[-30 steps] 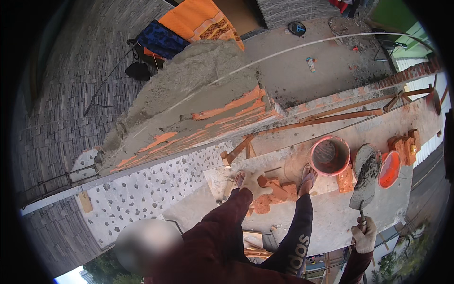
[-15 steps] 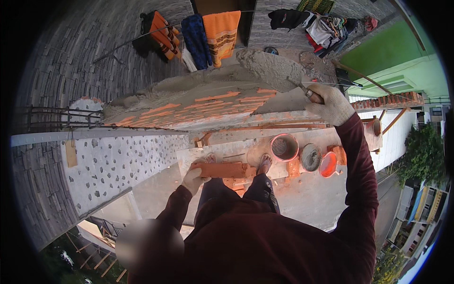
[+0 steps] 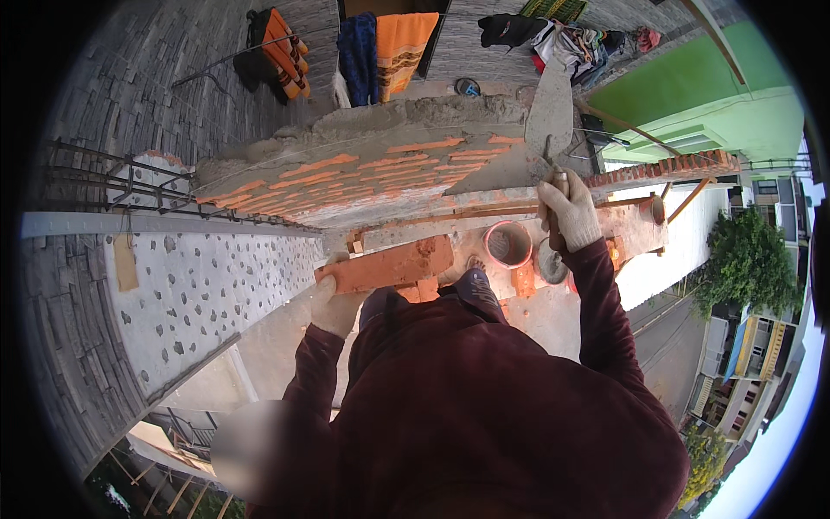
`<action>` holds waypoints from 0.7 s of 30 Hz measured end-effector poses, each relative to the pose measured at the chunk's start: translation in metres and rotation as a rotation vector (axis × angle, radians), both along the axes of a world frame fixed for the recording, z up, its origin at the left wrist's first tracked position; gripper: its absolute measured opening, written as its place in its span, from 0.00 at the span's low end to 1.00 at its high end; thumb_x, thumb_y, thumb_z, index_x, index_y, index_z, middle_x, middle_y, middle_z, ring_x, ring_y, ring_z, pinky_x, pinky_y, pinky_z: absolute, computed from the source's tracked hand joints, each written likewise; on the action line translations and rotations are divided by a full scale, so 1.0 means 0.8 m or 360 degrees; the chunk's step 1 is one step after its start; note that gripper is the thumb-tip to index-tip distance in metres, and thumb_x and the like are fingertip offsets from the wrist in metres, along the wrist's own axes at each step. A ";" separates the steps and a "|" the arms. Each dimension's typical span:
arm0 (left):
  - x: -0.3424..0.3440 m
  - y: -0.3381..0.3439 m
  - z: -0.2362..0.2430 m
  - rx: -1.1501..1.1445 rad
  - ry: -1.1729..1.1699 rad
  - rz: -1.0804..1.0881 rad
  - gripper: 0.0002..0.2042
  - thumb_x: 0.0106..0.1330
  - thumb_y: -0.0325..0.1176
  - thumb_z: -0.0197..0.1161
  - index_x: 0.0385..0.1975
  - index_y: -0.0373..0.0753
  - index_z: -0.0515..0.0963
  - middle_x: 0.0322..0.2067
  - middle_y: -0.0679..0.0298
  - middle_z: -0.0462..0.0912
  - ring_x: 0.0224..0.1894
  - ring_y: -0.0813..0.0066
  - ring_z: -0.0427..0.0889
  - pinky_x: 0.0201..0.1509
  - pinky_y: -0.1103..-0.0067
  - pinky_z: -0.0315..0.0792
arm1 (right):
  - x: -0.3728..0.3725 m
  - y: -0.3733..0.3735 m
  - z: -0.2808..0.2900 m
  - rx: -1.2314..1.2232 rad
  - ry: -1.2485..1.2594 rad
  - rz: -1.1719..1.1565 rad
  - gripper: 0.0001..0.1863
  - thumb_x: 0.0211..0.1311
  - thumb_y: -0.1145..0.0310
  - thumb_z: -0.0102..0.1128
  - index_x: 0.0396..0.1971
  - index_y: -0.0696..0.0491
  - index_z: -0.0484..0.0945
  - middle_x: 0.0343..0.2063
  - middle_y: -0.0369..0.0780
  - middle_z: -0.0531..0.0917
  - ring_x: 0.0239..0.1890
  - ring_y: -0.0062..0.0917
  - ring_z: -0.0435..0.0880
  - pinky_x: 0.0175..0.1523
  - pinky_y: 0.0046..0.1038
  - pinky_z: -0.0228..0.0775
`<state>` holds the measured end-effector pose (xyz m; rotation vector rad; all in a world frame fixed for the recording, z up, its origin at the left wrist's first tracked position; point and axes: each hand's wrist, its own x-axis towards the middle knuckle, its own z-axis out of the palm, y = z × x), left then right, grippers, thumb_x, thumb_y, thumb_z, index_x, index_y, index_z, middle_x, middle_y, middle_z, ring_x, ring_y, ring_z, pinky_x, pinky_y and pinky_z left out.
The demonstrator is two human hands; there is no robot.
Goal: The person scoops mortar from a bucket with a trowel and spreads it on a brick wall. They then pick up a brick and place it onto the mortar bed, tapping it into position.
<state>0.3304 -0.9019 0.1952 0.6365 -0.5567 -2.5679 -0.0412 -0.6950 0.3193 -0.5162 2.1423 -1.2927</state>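
My left hand (image 3: pixel 334 310), in a pale work glove, grips one end of a reddish-orange brick (image 3: pixel 380 266). The brick is held out in front of my legs, tilted with its right end higher. My gloved right hand (image 3: pixel 572 210) is closed round the handle of a trowel (image 3: pixel 550 108), whose grey, mortar-smeared blade points away from me past the wall's right end. Ahead stands a brick wall (image 3: pixel 346 179), its courses partly covered with mortar. A rough bed of wet mortar (image 3: pixel 415 118) lies along its top, with a thin string line running close by.
A bucket (image 3: pixel 508 245) and a mortar-filled bucket (image 3: pixel 551 262) stand beyond my legs, near loose bricks (image 3: pixel 522 281). Steel bars (image 3: pixel 112 186) jut out at the wall's left end. Behind the wall hang towels (image 3: pixel 405 52) and clothes (image 3: pixel 571 43). A street (image 3: pixel 670 337) lies below right.
The trowel blade has swung from over the wall to point away, and its large mortar load is gone. My right hand has moved left and lower. The brick has risen and tilted.
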 end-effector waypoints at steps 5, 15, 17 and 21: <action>-0.078 0.004 0.031 -0.0004 0.0268 0.0072 0.34 0.64 0.49 0.67 0.65 0.38 0.64 0.61 0.54 0.70 0.67 0.54 0.69 0.70 0.54 0.67 | 0.116 -0.018 -0.040 -0.0900 -0.0683 -0.0243 0.27 0.70 0.48 0.64 0.58 0.51 0.69 0.58 0.42 0.79 0.46 0.28 0.82 0.37 0.24 0.77; -0.174 0.060 0.121 0.0543 0.0215 -0.0440 0.34 0.73 0.54 0.55 0.72 0.41 0.57 0.70 0.51 0.61 0.70 0.54 0.64 0.70 0.52 0.64 | 0.063 -0.022 -0.029 -0.1471 -0.0799 -0.0224 0.40 0.56 0.62 0.77 0.65 0.57 0.66 0.50 0.39 0.81 0.51 0.25 0.82 0.46 0.28 0.82; -0.182 0.072 0.133 0.0488 0.0344 -0.0654 0.36 0.73 0.55 0.54 0.73 0.39 0.55 0.69 0.48 0.61 0.70 0.52 0.63 0.71 0.51 0.63 | 0.041 -0.006 -0.023 -0.1465 -0.0868 -0.0254 0.39 0.56 0.63 0.76 0.65 0.57 0.66 0.49 0.39 0.82 0.47 0.24 0.83 0.46 0.27 0.82; -0.194 0.043 0.145 -0.1231 -0.0015 -0.0683 0.48 0.63 0.57 0.67 0.73 0.34 0.50 0.69 0.43 0.59 0.72 0.47 0.62 0.73 0.51 0.61 | 0.017 0.013 0.019 -0.1602 -0.0873 -0.0177 0.36 0.56 0.66 0.76 0.62 0.57 0.67 0.47 0.39 0.82 0.40 0.22 0.85 0.36 0.22 0.81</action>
